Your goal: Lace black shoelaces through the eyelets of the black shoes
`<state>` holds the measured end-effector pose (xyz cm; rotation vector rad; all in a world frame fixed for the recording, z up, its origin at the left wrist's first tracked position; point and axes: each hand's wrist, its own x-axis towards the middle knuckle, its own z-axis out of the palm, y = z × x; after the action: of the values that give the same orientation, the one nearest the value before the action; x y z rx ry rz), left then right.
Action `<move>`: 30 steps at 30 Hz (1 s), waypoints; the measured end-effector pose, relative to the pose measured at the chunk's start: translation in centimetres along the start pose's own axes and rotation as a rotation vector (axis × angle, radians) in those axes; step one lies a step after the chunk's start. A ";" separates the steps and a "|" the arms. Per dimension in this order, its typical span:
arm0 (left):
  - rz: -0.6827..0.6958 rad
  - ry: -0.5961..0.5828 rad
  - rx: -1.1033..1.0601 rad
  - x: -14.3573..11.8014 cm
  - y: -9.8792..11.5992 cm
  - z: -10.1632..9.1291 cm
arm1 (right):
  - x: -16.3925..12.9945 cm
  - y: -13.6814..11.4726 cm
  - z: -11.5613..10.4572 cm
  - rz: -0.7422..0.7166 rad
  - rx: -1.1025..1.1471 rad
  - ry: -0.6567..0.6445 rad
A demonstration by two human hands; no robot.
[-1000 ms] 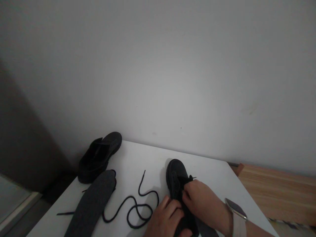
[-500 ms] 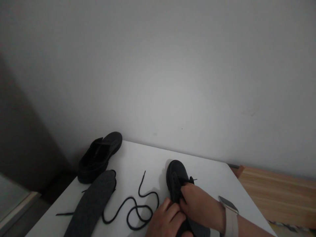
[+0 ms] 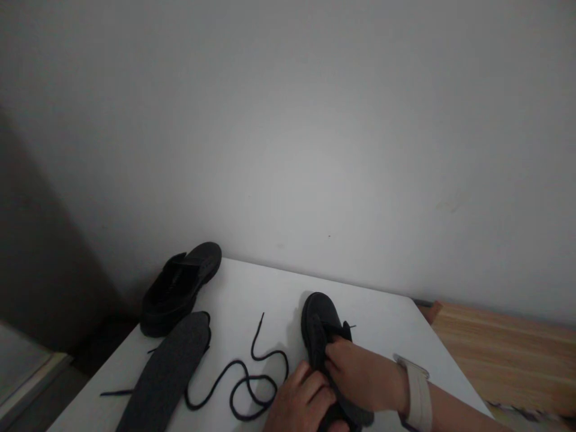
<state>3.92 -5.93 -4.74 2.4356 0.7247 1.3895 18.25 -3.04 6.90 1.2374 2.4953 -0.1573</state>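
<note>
A: Both hands are bunched on the black shoe [image 3: 321,324] at the table [image 3: 387,318]'s near edge. Right hand [image 3: 360,378] has slid lower since a second ago, fingers pinched at the shoe's opening; left hand [image 3: 303,402] curled around its side.

B: So the grip shifted, shoe stayed put?

A: Yep. Loose lace [image 3: 252,384], insole [image 3: 168,372] and the other shoe [image 3: 180,288] at the far left corner haven't moved.

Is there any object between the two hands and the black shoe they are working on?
Nothing visible stands between them. The left hand and the right hand already rest on the black shoe. The loose shoelace lies apart, to the left on the white table.
</note>
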 end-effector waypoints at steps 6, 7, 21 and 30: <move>0.007 0.041 0.001 0.2 0.1 -0.2 | 0.7 0.8 2.2 -0.225 -0.167 -0.021; 0.004 0.039 0.003 0.2 0.1 -0.2 | 0.8 0.9 2.3 -0.259 -0.190 -0.034; -0.048 -0.024 0.020 -0.2 0.4 -0.3 | 2.3 -0.6 1.3 -0.139 -0.199 -0.136; -0.108 -0.060 -0.041 0.2 0.7 -1.7 | -0.7 -0.6 -0.6 0.124 0.044 -0.045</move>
<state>2.77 -6.48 -3.47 2.3592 0.7927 1.2725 17.99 -3.82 7.72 1.3857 2.3812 -0.2072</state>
